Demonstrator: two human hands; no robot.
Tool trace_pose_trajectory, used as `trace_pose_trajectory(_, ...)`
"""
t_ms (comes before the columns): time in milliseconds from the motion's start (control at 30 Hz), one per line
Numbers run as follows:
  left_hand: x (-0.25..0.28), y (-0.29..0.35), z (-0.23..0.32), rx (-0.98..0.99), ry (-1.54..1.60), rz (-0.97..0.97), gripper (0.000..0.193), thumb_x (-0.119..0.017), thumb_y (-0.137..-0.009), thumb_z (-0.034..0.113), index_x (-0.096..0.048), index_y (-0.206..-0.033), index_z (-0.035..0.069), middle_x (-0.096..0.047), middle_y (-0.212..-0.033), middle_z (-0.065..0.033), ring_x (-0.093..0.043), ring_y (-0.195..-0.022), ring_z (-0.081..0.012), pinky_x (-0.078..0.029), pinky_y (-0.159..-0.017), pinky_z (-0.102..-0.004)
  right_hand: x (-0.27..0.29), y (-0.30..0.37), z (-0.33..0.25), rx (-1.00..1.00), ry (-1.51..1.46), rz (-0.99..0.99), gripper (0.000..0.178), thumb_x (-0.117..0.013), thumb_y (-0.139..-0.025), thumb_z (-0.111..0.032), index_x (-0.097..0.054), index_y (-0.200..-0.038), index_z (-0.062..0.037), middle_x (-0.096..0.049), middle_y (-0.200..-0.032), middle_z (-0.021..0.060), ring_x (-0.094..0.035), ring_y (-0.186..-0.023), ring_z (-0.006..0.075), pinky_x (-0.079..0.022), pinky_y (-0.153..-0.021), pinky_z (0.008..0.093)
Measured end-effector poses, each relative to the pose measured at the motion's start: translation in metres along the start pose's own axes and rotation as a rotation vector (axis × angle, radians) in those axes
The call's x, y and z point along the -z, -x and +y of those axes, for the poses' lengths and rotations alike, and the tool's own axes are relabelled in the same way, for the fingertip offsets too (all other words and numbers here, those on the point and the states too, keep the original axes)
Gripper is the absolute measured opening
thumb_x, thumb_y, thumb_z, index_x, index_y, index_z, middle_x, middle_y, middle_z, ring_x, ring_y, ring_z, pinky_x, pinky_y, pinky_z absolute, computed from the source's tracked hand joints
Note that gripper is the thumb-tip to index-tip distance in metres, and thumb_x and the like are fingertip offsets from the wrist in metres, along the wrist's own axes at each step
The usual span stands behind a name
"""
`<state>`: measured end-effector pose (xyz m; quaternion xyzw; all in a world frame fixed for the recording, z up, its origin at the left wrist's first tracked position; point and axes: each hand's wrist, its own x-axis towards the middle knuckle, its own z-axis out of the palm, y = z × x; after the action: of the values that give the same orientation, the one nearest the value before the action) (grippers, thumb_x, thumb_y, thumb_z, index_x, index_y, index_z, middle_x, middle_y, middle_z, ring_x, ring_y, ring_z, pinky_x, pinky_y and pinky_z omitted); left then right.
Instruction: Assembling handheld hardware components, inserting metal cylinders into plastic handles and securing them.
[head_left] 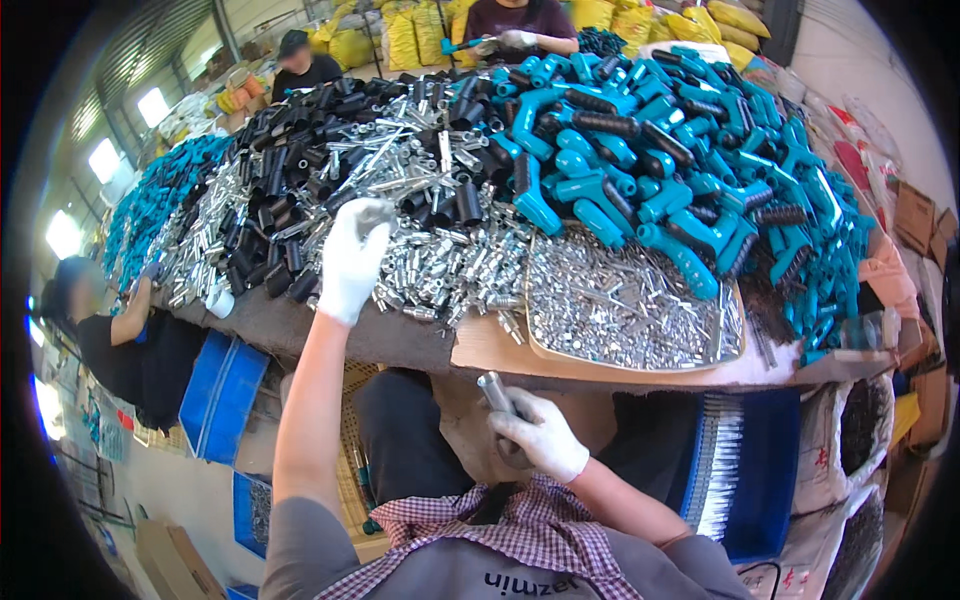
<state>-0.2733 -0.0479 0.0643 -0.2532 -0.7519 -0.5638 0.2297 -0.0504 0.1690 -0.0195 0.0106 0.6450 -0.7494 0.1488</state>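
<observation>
My right hand [545, 436], in a white glove with greyed fingertips, is wrapped round a silvery metal tube [493, 388] above my lap. The tube's top end points up and away to the left; its lower part is hidden by my fingers. Stretched out over the bench's near edge, my gloved left hand [350, 262] has its fingers curled together next to a heap of small silvery metal fittings [430, 265]. Whatever those fingers hold, if anything, is too small or hidden to make out. Black plastic tubes [285, 185] lie just beyond it.
Teal and black tool housings [640, 150] are piled high at right. A shallow tray [742, 345] of small metal parts sits at the bench's front edge. Blue bins [222, 398] stand left and right below. Three people work around the bench. Yellow sacks [410, 38] are stacked behind.
</observation>
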Motion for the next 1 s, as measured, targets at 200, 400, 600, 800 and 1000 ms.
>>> trace_pose_trajectory(200,-0.001,0.102,0.101,0.072,-0.185,-0.521,0.024,-0.054,-0.090,-0.002,-0.066,-0.110,0.003,-0.067,-0.100,-0.0109,-0.066,-0.092,-0.0183,-0.052,-0.081,-0.0335,0.010,0.013,-0.009,0.186,0.192,0.082,0.042,-0.068,-0.091,-0.031,-0.063,-0.119,-0.0003,-0.069,-0.094,0.0102,-0.065,-0.084,0.0207,-0.051,-0.076,0.0352)
trace_pose_trajectory(400,0.001,0.136,0.107,-0.177,-0.508,-0.844,0.037,-0.069,-0.090,0.031,-0.067,-0.122,0.011,-0.065,-0.087,-0.0085,-0.067,-0.074,-0.0266,-0.053,-0.066,-0.0358,0.033,0.027,-0.037,0.238,0.672,-0.112,0.046,-0.061,-0.093,-0.040,-0.063,-0.119,-0.0027,-0.069,-0.102,0.0234,-0.066,-0.098,0.0401,-0.051,-0.085,0.0450)
trace_pose_trajectory(600,-0.024,0.147,0.133,-0.145,-0.631,-1.142,0.065,-0.073,-0.078,0.059,-0.056,-0.119,0.010,-0.065,-0.085,-0.0082,-0.068,-0.071,-0.0295,-0.054,-0.060,-0.0386,0.031,0.025,-0.035,0.123,0.723,-0.425,0.043,-0.057,-0.097,-0.042,-0.066,-0.108,-0.0017,-0.070,-0.098,0.0230,-0.068,-0.095,0.0360,-0.051,-0.084,0.0428)
trace_pose_trajectory(800,-0.032,0.149,0.133,-0.072,-0.801,-1.103,0.041,-0.070,-0.084,0.049,-0.063,-0.089,0.009,-0.066,-0.082,-0.0128,-0.068,-0.070,-0.0320,-0.054,-0.061,-0.0423,0.040,0.009,-0.091,0.165,1.245,-0.219,0.055,-0.051,-0.094,-0.055,-0.075,-0.087,-0.0058,-0.070,-0.087,0.0217,-0.068,-0.083,0.0381,-0.053,-0.077,0.0485)
trace_pose_trajectory(1000,-0.058,0.138,0.106,0.051,-1.116,-1.438,0.027,-0.070,-0.082,0.033,-0.078,-0.089,0.008,-0.074,-0.084,-0.0134,-0.072,-0.079,-0.0317,-0.056,-0.070,-0.0429,0.040,-0.080,-0.119,0.343,1.810,0.442,0.056,-0.070,-0.082,-0.058,-0.075,-0.097,-0.0044,-0.066,-0.105,0.0140,-0.061,-0.102,0.0300,-0.048,-0.086,0.0408)
